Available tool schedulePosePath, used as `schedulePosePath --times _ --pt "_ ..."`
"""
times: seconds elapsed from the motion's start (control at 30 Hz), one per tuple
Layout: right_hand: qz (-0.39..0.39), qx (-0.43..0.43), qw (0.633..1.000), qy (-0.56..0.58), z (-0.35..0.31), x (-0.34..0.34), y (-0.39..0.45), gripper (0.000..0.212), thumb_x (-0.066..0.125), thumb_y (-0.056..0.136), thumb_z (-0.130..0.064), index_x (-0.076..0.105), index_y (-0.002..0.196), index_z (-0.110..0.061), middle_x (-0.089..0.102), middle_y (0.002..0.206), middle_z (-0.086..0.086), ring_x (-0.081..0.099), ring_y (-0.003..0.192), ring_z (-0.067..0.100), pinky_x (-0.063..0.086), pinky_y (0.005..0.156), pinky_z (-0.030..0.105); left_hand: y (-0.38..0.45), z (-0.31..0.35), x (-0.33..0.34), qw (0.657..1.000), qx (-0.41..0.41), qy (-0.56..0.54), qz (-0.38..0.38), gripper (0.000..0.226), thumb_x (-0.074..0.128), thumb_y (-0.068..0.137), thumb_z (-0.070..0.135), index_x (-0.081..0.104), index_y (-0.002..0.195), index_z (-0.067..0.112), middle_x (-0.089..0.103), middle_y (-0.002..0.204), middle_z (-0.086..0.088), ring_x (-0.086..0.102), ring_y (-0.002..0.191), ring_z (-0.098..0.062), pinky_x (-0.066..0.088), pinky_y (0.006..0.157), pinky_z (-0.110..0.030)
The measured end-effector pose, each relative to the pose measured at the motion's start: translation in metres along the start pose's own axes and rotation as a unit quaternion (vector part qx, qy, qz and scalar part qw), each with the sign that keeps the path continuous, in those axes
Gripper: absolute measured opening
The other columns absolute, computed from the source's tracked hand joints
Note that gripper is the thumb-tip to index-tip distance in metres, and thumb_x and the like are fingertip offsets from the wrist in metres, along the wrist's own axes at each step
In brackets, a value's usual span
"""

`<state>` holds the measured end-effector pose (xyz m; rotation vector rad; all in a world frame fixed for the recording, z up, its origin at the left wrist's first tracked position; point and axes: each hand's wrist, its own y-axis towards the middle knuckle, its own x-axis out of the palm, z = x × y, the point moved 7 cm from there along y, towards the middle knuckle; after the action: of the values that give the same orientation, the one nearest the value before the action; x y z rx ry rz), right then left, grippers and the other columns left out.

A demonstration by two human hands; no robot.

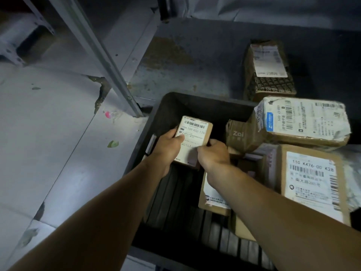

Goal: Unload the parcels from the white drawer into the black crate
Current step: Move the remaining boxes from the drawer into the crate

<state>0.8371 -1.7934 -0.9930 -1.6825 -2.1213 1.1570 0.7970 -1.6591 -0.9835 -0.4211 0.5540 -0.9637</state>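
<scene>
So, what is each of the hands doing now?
Left hand: holding the small parcel by its left edge.
Right hand: holding the same parcel's lower right.

We see both hands gripping 1 small labelled parcel [193, 137] over the black crate [166, 110]: left hand [168, 145] on its left edge, right hand [213, 153] on its lower right. 3 more parcels lie right of the right hand.

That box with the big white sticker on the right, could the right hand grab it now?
Probably not yet: the right hand is busy holding the small parcel. The box lies uncovered nearby.
</scene>
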Motion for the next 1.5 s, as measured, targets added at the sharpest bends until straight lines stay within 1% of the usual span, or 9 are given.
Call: schedulePosePath --times 0.2,0.37,0.53,0.67,0.9,1.1,1.23,1.33,1.5 --pt "0.012 -0.014 0.999 -0.048 -0.002 0.001 0.012 0.026 0.057 0.096 -0.017 0.065 0.120 -0.016 0.071 0.120 0.007 0.066 0.110 0.030 0.055 0.093 0.037 0.015 -0.001 0.009 1.000 -0.012 0.011 -0.007 0.039 0.045 0.106 0.010 0.055 0.142 0.018 0.067 0.131 -0.007 0.064 0.099 -0.017 0.051 0.070 -0.023" --pt "-0.003 -0.028 0.997 -0.077 -0.009 0.005 0.012 0.038 0.057 0.098 -0.016 0.047 0.135 -0.017 0.065 0.128 0.006 0.062 0.117 0.029 0.042 0.079 0.028 0.022 -0.019 0.009 0.999 -0.016 0.017 0.033 0.042 0.053 0.099 0.010 0.056 0.139 0.022 0.067 0.130 -0.002 0.064 0.117 -0.021 0.052 0.104 -0.043" --pt "-0.024 -0.054 0.988 -0.146 -0.014 0.011 0.010 0.036 0.057 0.099 -0.018 0.049 0.134 -0.018 0.065 0.130 0.005 0.061 0.118 0.027 0.037 0.076 0.025 0.020 -0.030 0.008 0.998 -0.046 0.004 0.052 0.040 0.055 0.098 0.012 0.055 0.137 0.023 0.069 0.126 -0.003 0.066 0.112 -0.024 0.054 0.101 -0.046" --pt "-0.037 -0.081 0.983 -0.161 -0.018 0.008 0.012 0.045 0.056 0.093 -0.012 0.050 0.137 -0.020 0.065 0.131 0.004 0.060 0.120 0.028 0.048 0.087 0.030 0.016 -0.035 0.005 0.995 -0.077 -0.008 0.067 0.050 0.052 0.100 0.022 0.041 0.149 0.028 0.063 0.134 0.000 0.062 0.117 -0.026 0.050 0.105 -0.047" --pt "-0.057 -0.138 0.981 -0.127 -0.028 0.008 0.000 0.063 0.059 0.094 -0.010 0.044 0.152 -0.028 0.059 0.142 0.001 0.053 0.131 0.025 0.047 0.105 0.033 0.000 -0.048 0.001 0.985 -0.076 -0.072 0.139 0.037 0.057 0.096 0.041 0.057 0.129 0.025 0.070 0.118 -0.002 0.067 0.106 -0.025 0.055 0.097 -0.048" --pt "-0.063 -0.154 0.984 -0.056 -0.033 0.003 -0.004 0.059 0.051 0.093 -0.003 0.051 0.146 -0.028 0.064 0.135 -0.002 0.059 0.118 0.015 0.050 0.095 0.027 -0.021 -0.036 -0.002 0.971 -0.057 -0.082 0.216 0.034 0.058 0.099 0.039 0.057 0.127 0.019 0.068 0.118 -0.002 0.067 0.103 -0.022 0.051 0.068 -0.025" --pt "-0.046 -0.181 0.982 -0.020 -0.041 -0.002 -0.003 0.056 0.051 0.094 -0.003 0.055 0.143 -0.028 0.065 0.135 -0.002 0.060 0.124 0.017 0.055 0.101 0.039 -0.037 -0.030 0.006 0.965 -0.045 -0.112 0.231 0.046 0.059 0.098 0.042 0.049 0.137 0.021 0.063 0.123 -0.003 0.063 0.105 -0.021 0.054 0.085 -0.034" --pt "-0.041 -0.225 0.971 -0.075 -0.060 -0.009 -0.003 0.054 0.049 0.095 -0.001 0.059 0.141 -0.026 0.064 0.136 -0.002 0.058 0.123 0.014 0.053 0.100 0.034 -0.041 -0.031 0.015 0.961 -0.058 -0.173 0.207 0.051 0.063 0.093 0.039 0.048 0.139 0.022 0.064 0.121 -0.003 0.064 0.105 -0.021 0.055 0.094 -0.039" --pt "-0.072 -0.307 0.912 -0.264 -0.091 0.000 -0.003 0.058 0.047 0.092 0.003 0.059 0.142 -0.023 0.059 0.142 0.003 0.054 0.128 0.020 0.046 0.107 0.032 -0.032 -0.038 0.029 0.953 -0.105 -0.244 0.146 0.043 0.066 0.067 0.030 0.069 0.107 0.016 0.077 0.099 -0.006 0.075 0.091 -0.027 0.060 0.088 -0.046"
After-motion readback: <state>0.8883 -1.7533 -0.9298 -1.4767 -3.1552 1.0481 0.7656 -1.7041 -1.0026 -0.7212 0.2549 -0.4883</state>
